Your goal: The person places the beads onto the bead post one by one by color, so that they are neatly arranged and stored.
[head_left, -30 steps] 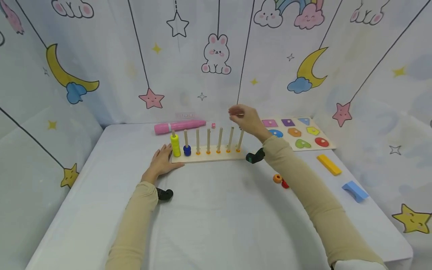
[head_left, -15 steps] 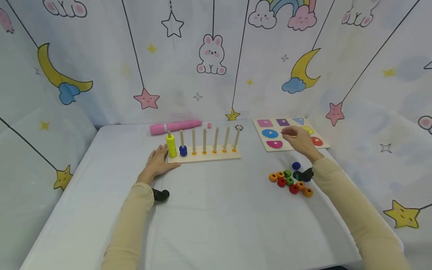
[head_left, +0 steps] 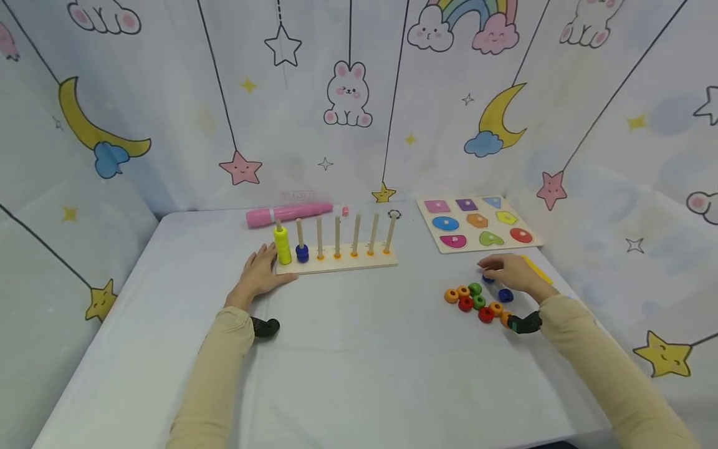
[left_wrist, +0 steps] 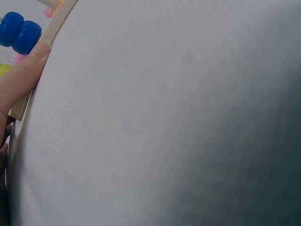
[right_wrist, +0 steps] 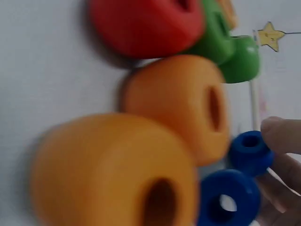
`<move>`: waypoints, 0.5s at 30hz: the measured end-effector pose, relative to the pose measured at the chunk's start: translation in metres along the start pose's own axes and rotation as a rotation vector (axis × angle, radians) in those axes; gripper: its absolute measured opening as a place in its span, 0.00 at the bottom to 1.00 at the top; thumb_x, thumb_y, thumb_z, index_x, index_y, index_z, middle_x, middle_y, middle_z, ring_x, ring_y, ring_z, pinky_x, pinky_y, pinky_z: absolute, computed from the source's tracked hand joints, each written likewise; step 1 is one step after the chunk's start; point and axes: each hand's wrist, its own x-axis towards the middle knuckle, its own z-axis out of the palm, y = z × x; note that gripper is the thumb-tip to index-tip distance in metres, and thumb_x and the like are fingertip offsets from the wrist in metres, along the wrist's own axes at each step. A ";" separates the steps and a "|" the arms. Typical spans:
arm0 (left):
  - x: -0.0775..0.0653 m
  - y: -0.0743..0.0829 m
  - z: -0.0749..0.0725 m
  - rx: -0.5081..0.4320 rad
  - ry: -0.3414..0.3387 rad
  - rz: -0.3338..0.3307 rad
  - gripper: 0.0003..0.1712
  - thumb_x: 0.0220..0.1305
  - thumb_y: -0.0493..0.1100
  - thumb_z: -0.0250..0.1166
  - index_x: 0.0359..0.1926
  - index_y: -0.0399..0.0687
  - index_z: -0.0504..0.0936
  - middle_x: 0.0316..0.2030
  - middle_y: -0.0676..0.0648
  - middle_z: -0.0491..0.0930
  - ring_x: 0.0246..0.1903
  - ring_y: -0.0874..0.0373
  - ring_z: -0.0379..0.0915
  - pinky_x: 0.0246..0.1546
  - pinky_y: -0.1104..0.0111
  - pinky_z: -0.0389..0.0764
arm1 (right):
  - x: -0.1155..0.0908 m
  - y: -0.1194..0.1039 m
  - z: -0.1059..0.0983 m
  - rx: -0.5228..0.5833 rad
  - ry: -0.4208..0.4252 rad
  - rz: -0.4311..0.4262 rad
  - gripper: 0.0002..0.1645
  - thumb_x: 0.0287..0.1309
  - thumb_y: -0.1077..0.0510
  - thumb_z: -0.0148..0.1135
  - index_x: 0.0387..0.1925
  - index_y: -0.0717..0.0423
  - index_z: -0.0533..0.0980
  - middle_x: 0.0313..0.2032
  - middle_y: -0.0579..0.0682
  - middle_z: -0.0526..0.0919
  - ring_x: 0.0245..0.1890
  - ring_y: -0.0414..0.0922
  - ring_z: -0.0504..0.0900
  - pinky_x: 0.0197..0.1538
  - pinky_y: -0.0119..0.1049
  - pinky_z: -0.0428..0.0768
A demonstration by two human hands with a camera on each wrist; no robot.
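Observation:
A wooden peg board [head_left: 348,262] stands toward the back of the table. Yellow beads [head_left: 283,246] fill its first peg and two blue beads [left_wrist: 26,37] sit on its second. My left hand [head_left: 259,274] rests at the board's left end, thumb [left_wrist: 28,73] along the front edge and fingers stretched toward the back. On the right, my right hand [head_left: 513,272] reaches down with thumb and fingers around a loose blue bead [right_wrist: 251,153], the thumb tip at its rim. Another blue bead [head_left: 505,295] lies just beside it, near orange [right_wrist: 178,103], red [head_left: 465,304] and green beads [head_left: 475,289].
Behind the loose beads lies a shape puzzle board [head_left: 477,244]. A yellow block [head_left: 537,269] shows partly behind my right hand. At the back left is a pink pen-like tube [head_left: 288,214], with a small pink piece [head_left: 344,211] nearby. Patterned cloth walls surround the table.
My right hand has moved from above the board's right end, over the shape puzzle, down to the blue bead. My left hand stays at the board; the head view has shifted slightly.

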 end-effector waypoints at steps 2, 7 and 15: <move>-0.001 -0.001 0.000 0.004 0.000 -0.008 0.57 0.55 0.66 0.64 0.72 0.35 0.50 0.72 0.36 0.44 0.71 0.41 0.31 0.69 0.51 0.31 | 0.000 0.000 0.004 -0.017 -0.007 -0.022 0.18 0.63 0.61 0.56 0.52 0.65 0.76 0.48 0.62 0.80 0.48 0.59 0.75 0.54 0.57 0.73; -0.001 -0.001 0.000 0.004 -0.006 -0.008 0.57 0.56 0.66 0.63 0.72 0.36 0.49 0.72 0.36 0.43 0.71 0.42 0.30 0.69 0.51 0.30 | -0.001 0.001 0.007 -0.013 0.013 -0.023 0.17 0.62 0.62 0.58 0.51 0.67 0.76 0.48 0.64 0.79 0.48 0.60 0.74 0.55 0.59 0.72; 0.000 -0.002 0.000 -0.001 -0.007 -0.007 0.58 0.55 0.66 0.63 0.72 0.37 0.48 0.72 0.36 0.43 0.71 0.41 0.30 0.69 0.51 0.29 | -0.003 0.003 0.009 -0.027 0.016 0.056 0.20 0.62 0.54 0.59 0.50 0.65 0.77 0.47 0.63 0.80 0.47 0.58 0.74 0.55 0.59 0.71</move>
